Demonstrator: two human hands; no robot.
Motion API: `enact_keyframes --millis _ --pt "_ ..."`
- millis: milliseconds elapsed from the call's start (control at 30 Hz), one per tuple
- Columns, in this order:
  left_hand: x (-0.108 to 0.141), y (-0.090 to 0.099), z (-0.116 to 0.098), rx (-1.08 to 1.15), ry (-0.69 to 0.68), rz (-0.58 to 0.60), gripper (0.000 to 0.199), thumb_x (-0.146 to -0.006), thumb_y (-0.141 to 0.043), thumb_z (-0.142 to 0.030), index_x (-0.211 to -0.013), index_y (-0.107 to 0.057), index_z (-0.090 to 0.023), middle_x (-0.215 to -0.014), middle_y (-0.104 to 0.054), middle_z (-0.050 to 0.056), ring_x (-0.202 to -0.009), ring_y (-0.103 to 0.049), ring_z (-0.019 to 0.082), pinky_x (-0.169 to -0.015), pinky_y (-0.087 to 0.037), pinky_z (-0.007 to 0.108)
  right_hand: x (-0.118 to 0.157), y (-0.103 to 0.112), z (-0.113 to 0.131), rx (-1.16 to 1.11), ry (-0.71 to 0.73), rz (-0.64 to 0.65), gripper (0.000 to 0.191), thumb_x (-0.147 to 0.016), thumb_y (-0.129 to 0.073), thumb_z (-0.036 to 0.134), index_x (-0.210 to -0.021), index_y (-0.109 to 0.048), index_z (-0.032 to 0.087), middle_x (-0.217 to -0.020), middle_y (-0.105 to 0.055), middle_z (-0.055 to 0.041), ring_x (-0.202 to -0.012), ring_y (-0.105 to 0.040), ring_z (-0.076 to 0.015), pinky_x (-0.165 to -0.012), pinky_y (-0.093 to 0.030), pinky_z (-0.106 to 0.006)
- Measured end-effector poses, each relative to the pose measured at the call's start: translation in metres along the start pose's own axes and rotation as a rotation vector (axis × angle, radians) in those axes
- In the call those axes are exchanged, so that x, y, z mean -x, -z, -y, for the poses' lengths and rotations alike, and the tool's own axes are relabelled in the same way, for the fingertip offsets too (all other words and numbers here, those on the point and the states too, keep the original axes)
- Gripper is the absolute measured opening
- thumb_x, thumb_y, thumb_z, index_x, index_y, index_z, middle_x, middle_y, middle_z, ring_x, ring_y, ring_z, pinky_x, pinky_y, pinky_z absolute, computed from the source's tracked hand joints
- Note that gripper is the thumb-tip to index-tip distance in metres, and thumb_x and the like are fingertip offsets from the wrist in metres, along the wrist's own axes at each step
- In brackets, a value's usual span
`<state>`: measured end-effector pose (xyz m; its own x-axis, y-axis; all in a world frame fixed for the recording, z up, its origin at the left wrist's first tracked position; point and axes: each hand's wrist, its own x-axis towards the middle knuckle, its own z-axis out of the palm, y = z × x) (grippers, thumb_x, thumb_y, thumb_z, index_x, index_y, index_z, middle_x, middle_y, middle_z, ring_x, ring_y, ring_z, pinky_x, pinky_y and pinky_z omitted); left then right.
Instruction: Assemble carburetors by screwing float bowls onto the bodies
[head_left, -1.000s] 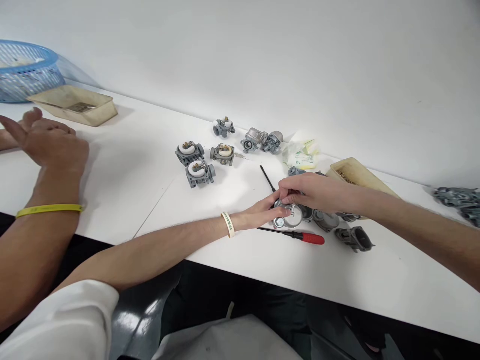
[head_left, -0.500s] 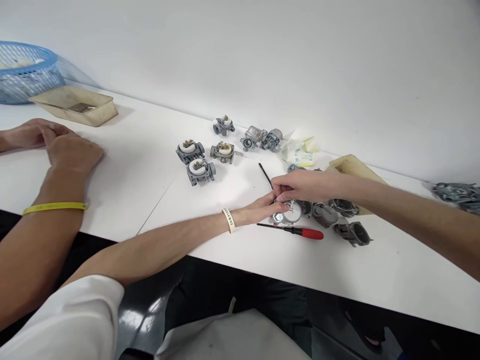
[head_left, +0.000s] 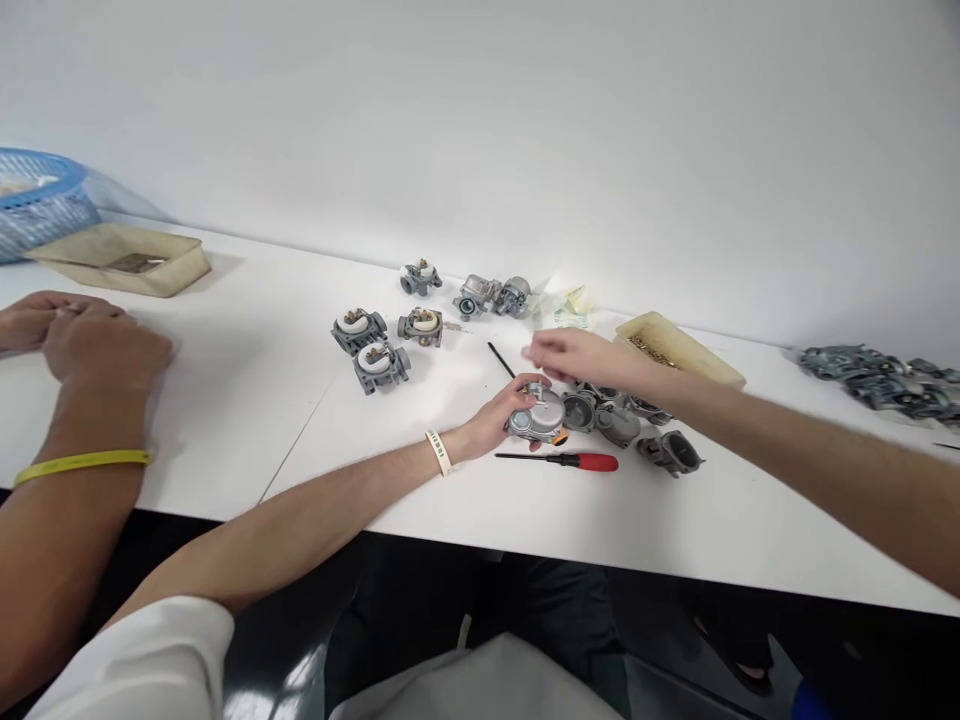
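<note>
My left hand (head_left: 501, 412) is closed around a grey metal carburetor (head_left: 546, 408), its rounded bowl cover facing up, with an orange spot at the lower right. Just above and beyond it is my right hand (head_left: 577, 355), apart from the carburetor. Its fingertips are smeared by motion, so their grip does not show. A red-handled screwdriver (head_left: 592, 461) lies on the table in front of the carburetor. Behind my left hand a thin black shaft (head_left: 501, 360) rests on the table, its other end hidden. More carburetor parts, including an open-mouthed body (head_left: 671, 453), sit to the right.
Several carburetors with white floats (head_left: 379, 365) stand left of centre, and two more (head_left: 487, 295) near the wall. A tray of small brass-coloured parts (head_left: 720, 366) is behind my right forearm. Another person's hands (head_left: 105, 340) rest at left, near a tray (head_left: 169, 278) and blue basket (head_left: 75, 178).
My right hand has lifted off the carburetor, up and away from my left hand. The left hand still holds the carburetor, whose cover now shows more. The view has shifted slightly.
</note>
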<state>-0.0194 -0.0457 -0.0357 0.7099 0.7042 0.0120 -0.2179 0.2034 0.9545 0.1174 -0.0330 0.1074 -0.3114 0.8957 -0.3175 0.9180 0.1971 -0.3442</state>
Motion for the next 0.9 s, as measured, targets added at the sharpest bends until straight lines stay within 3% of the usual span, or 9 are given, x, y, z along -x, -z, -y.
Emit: enact_keyframes --millis 100,133,200,267,367,467,700,833,900 --pt "-0.006 0.017 0.012 0.160 -0.005 0.073 0.050 -0.079 -0.060 -0.047 -0.120 -0.045 -0.023 -0.101 -0.065 0.009 -0.075 -0.067 0.022 -0.056 -0.052 0.033 0.050 -0.010 -0.024 -0.203 -0.038 -0.542 0.049 -0.102 -0.029 0.057 -0.071 -0.038 0.020 -0.070 -0.050 -0.0037 -0.062 -0.042 -0.0133 -0.058 -0.034 -0.029" --pt "-0.006 0.023 0.014 0.216 -0.009 0.099 0.049 -0.081 -0.061 -0.046 -0.121 -0.044 -0.023 -0.101 -0.064 0.008 -0.074 -0.066 0.021 -0.056 -0.052 0.032 0.067 -0.018 -0.038 -0.174 -0.044 -0.625 0.049 -0.103 -0.031 0.055 -0.070 -0.042 0.020 -0.068 -0.049 -0.0036 -0.060 -0.043 -0.0142 -0.058 -0.034 -0.030" --pt "-0.004 0.030 0.016 0.292 -0.021 0.137 0.047 -0.084 -0.063 -0.044 -0.122 -0.044 -0.023 -0.100 -0.064 0.007 -0.074 -0.066 0.020 -0.056 -0.052 0.031 0.098 -0.042 -0.069 0.004 0.004 -0.567 0.047 -0.102 -0.039 0.052 -0.069 -0.050 0.021 -0.058 -0.048 -0.0028 -0.053 -0.043 -0.0154 -0.054 -0.033 -0.032" --pt "-0.005 0.030 0.018 0.314 -0.031 0.148 0.046 -0.085 -0.063 -0.042 -0.122 -0.044 -0.023 -0.098 -0.063 0.006 -0.074 -0.067 0.020 -0.056 -0.053 0.031 0.119 -0.074 -0.098 0.221 0.188 -0.406 0.029 -0.099 -0.051 0.044 -0.085 -0.065 0.023 -0.080 -0.068 -0.0040 -0.069 -0.062 -0.0194 -0.062 -0.046 -0.034" --pt "-0.006 0.026 0.017 0.321 -0.027 0.135 0.046 -0.084 -0.065 -0.041 -0.121 -0.045 -0.022 -0.098 -0.062 0.007 -0.076 -0.066 0.021 -0.056 -0.053 0.031 0.130 -0.119 -0.123 0.547 0.269 -0.458 0.025 -0.098 -0.056 0.037 -0.116 -0.068 0.025 -0.121 -0.070 -0.0081 -0.106 -0.067 -0.0277 -0.083 -0.054 -0.040" --pt "-0.005 0.024 0.014 0.316 -0.023 0.120 0.048 -0.081 -0.067 -0.042 -0.120 -0.046 -0.021 -0.101 -0.062 0.008 -0.079 -0.065 0.021 -0.057 -0.054 0.031 0.122 -0.145 -0.128 0.708 0.301 -0.513 0.034 -0.098 -0.057 0.035 -0.127 -0.064 0.018 -0.135 -0.063 -0.0141 -0.115 -0.063 -0.0313 -0.095 -0.052 -0.046" --pt "-0.005 0.024 0.013 0.285 -0.071 0.158 0.055 -0.078 -0.070 -0.046 -0.120 -0.045 -0.021 -0.112 -0.062 0.011 -0.076 -0.066 0.020 -0.055 -0.053 0.030 0.101 -0.157 -0.138 0.534 0.427 -0.636 0.019 -0.100 -0.053 0.021 -0.116 -0.059 0.013 -0.111 -0.070 -0.0110 -0.100 -0.066 -0.0223 -0.088 -0.054 -0.037" --pt "-0.007 0.027 0.020 0.247 -0.086 0.154 0.055 -0.078 -0.070 -0.045 -0.122 -0.045 -0.023 -0.120 -0.061 0.010 -0.075 -0.066 0.020 -0.055 -0.051 0.029 0.134 -0.146 -0.136 0.380 0.478 -0.650 0.019 -0.100 -0.049 0.021 -0.118 -0.055 0.018 -0.098 -0.069 -0.0076 -0.086 -0.067 -0.0175 -0.075 -0.056 -0.029" --pt "-0.005 0.028 0.021 0.180 -0.095 0.135 0.053 -0.082 -0.068 -0.045 -0.126 -0.045 -0.025 -0.121 -0.060 0.009 -0.075 -0.066 0.019 -0.057 -0.050 0.029 0.162 -0.130 -0.133 0.256 0.389 -0.719 0.024 -0.098 -0.049 0.019 -0.121 -0.055 0.023 -0.096 -0.067 -0.0055 -0.080 -0.067 -0.0170 -0.065 -0.055 -0.028"
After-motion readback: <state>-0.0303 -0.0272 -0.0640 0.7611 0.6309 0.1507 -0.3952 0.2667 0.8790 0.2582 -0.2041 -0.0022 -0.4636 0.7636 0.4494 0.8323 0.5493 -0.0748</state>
